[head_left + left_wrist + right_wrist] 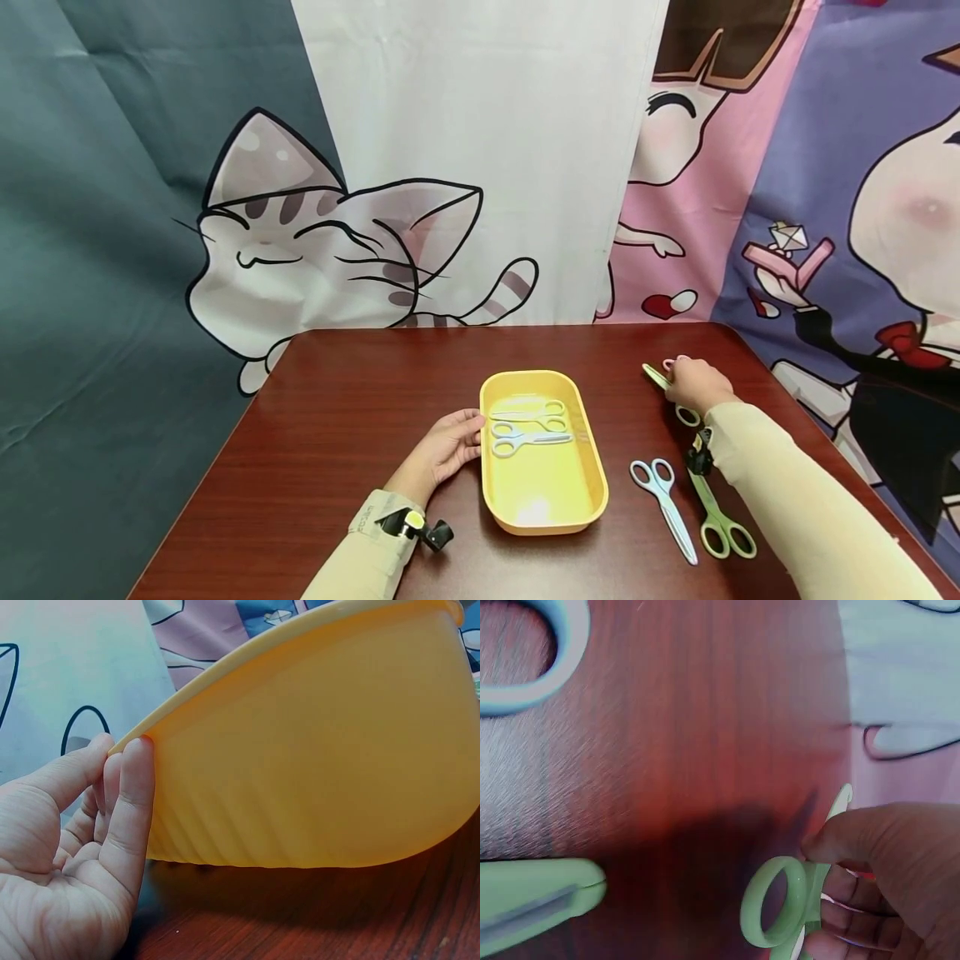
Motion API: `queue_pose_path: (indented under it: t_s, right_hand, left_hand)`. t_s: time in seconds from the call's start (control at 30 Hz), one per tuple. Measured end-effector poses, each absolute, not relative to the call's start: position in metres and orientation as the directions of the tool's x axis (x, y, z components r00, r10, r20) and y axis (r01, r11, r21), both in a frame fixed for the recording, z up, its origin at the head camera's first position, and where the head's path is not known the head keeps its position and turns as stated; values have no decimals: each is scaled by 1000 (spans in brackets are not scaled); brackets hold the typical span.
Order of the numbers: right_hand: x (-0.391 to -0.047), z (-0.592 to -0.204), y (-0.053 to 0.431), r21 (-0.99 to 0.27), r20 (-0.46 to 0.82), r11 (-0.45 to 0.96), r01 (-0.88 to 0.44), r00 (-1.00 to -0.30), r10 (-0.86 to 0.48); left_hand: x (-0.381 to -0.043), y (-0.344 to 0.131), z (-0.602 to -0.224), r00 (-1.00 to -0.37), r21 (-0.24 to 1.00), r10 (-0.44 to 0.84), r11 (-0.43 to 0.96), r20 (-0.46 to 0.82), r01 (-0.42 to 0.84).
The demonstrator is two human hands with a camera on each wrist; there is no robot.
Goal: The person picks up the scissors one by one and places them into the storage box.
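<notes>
Green scissors (815, 892) are pinched in the right hand (699, 387), towards the far right of the counter (360, 400), blades pointing far-left, loop near-right; the yellow tray (543, 492) lies leftward and nearer the person, its left rim held between the left hand's (450, 446) thumb and fingers.

Yellow tray (536, 492), upright, held at rim by left hand (452, 444); inside, side by side toward far end, pale green scissors (534, 416) and blue scissors (528, 438), handles opposite ways. Green scissors (798, 891) pinched in right hand (697, 387). Right of tray, second blue pair (663, 495), handles away; second green pair (711, 506), handles near.
</notes>
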State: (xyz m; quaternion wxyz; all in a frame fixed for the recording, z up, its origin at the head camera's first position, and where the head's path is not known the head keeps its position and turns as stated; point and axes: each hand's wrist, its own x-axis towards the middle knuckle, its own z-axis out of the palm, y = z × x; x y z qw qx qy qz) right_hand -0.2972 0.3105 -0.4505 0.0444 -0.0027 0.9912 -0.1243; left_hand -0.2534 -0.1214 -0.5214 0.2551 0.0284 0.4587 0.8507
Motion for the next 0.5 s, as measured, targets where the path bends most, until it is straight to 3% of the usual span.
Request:
queue_pose_path:
  t_s: [0.27, 0.5]
  right_hand:
    - [-299, -413, 253, -239, 17, 946, -219, -975, -221]
    - [-281, -392, 186, -153, 128, 880, -449, -893, -433]
  left_hand:
    - [-253, -123, -522, -867, 799, 470, -452, -163, -396]
    - [-253, -123, -522, -859, 796, 485, -451, -163, -405]
